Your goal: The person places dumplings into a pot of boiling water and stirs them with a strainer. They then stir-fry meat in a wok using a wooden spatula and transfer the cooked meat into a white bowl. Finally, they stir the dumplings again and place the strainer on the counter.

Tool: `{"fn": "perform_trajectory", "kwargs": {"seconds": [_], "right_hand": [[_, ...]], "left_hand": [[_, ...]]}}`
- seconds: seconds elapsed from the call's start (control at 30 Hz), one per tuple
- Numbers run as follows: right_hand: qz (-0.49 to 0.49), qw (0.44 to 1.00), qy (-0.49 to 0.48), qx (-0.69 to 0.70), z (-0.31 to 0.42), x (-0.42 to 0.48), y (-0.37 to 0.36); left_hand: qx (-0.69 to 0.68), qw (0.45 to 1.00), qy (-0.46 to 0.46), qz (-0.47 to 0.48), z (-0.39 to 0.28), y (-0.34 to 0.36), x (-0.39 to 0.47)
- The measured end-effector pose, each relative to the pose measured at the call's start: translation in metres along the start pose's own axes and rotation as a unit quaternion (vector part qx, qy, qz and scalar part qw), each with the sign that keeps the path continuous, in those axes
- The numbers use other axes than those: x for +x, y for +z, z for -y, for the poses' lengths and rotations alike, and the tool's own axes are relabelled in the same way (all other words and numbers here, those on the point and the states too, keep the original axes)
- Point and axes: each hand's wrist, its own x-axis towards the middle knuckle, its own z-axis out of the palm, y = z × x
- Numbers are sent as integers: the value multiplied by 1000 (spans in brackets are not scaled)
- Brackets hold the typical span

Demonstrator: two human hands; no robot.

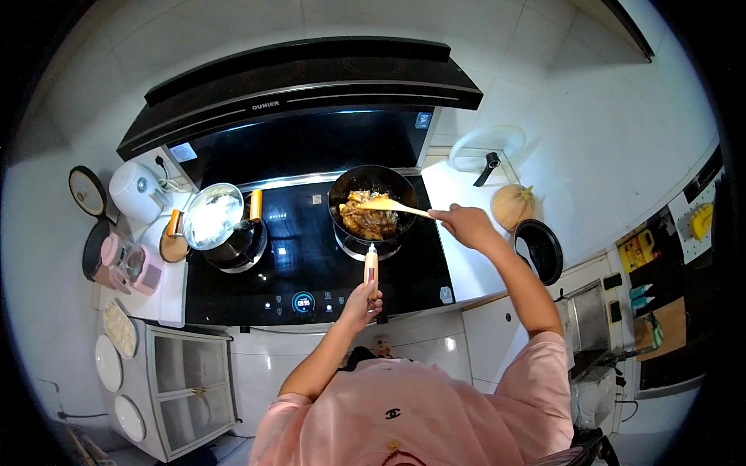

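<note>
My left hand [361, 306] is closed around the wooden handle of a dark frying pan [402, 180], which sits on the right burner of the black glass stove [303, 244]. In my right hand [466, 226] is a wooden spatula [396, 205]; its blade rests in browned, sauced pieces of food [373, 224] in the pan. On the left burner stands a dark pot [230, 250], with a shiny metal lid [213, 215] tilted over it and an orange handle at either side.
A black range hood [303, 99] overhangs the stove. Right of it are a pumpkin [513, 207], a black bowl [539, 250] and a clear lid [486, 145]. At left stand a white air fryer [137, 191] and a pink appliance [145, 268]; plates [129, 417] lie on a cabinet [192, 367].
</note>
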Motion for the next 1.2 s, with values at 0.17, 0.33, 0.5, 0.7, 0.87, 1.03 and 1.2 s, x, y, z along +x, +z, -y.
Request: {"fn": "perform_trajectory", "kwargs": {"seconds": [0.17, 0.33, 0.5, 0.7, 0.87, 1.03, 1.2], "right_hand": [[4, 997, -16, -74, 19, -5, 0], [-118, 989, -76, -48, 13, 22, 24], [11, 998, 39, -57, -32, 38, -36], [187, 975, 48, 108, -53, 85, -35], [180, 931, 20, 318, -123, 97, 52], [69, 860, 12, 505, -92, 76, 121], [-24, 944, -35, 328, -77, 64, 93]], "left_hand": [[-12, 999, 4, 33, 3, 1, 1], [-14, 999, 6, 33, 1, -2, 2], [-23, 999, 13, 22, 3, 0, 2], [-9, 1000, 14, 11, 5, -5, 2], [4, 1000, 0, 21, 1, -3, 3], [-13, 1000, -6, 23, -1, -5, 0], [7, 1000, -9, 14, -2, -2, 0]]}}
